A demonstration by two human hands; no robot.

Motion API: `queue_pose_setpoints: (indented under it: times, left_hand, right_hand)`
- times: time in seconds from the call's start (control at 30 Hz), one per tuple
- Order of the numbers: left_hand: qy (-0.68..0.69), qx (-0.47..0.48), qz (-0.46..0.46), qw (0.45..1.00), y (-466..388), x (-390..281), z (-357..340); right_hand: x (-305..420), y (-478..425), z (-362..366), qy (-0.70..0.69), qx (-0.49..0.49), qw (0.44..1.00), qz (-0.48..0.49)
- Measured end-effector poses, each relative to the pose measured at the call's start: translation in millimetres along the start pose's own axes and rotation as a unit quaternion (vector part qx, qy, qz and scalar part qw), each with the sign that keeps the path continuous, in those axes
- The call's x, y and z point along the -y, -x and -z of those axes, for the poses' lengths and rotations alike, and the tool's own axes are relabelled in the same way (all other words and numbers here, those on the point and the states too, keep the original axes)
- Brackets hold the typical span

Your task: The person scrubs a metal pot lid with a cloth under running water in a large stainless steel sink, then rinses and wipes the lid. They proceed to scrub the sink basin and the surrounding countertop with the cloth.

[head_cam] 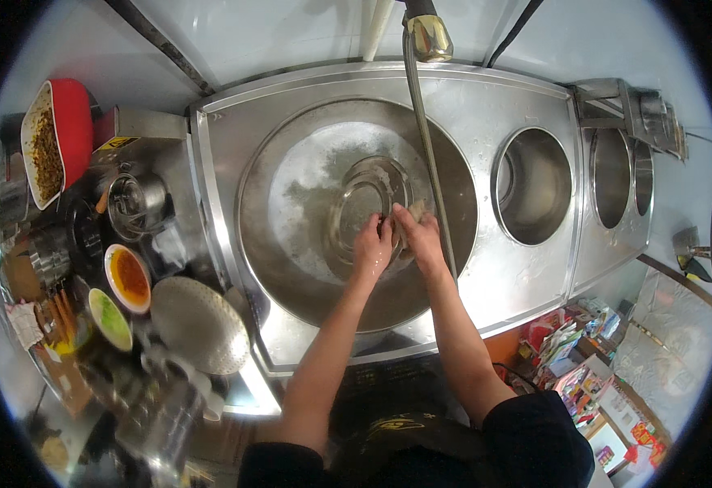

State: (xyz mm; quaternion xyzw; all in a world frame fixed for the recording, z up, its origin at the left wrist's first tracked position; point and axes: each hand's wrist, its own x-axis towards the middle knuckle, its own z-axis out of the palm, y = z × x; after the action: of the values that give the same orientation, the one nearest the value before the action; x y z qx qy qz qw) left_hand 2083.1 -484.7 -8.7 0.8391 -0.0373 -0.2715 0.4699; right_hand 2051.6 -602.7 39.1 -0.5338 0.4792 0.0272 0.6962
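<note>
Both hands are over a large round metal basin (pixel 307 293) set into a stainless steel counter. My left hand (pixel 373 247), wet with drops, has its fingers on the rim of a round metal lid or shallow pan (pixel 362 210) lying low in the basin. Against the right side of that round piece, my right hand (pixel 418 236) holds a light beige cloth or scrub pad (pixel 417 210), partly hidden by the fingers. A braided hose (pixel 424 131) hangs across the basin and passes close to my right hand.
Smaller round wells (pixel 536 186) are set in the counter to the right. At left stand a red container of brown crumbs (pixel 74 131), an orange sauce bowl (pixel 129 279), a green-filled bowl (pixel 110 319), a perforated metal disc (pixel 200 325) and a metal pot (pixel 136 206). A brass-coloured nozzle (pixel 430 39) hangs above.
</note>
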Motion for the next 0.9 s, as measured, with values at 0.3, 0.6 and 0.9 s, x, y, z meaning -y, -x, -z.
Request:
queue_pose_setpoints:
  times: [0.3,0.6,0.9]
  left_hand:
    - [-0.139,-0.383,0.155,0.900,-7.2,139.4,16.5]
    - [0.546,-0.122,0.302,0.772,-67.3,208.4,11.5]
    - [0.672,-0.157,0.273,0.671,-92.2,199.7,1.7]
  right_hand:
    - [-128.4,-73.9,51.9,-0.216,0.017,0.961,-0.173]
    - [-131.7,-123.0,72.6,0.323,0.046,0.945,-0.034]
    - [-137.1,-153.3,17.9,0.450,-0.021,0.838,0.307]
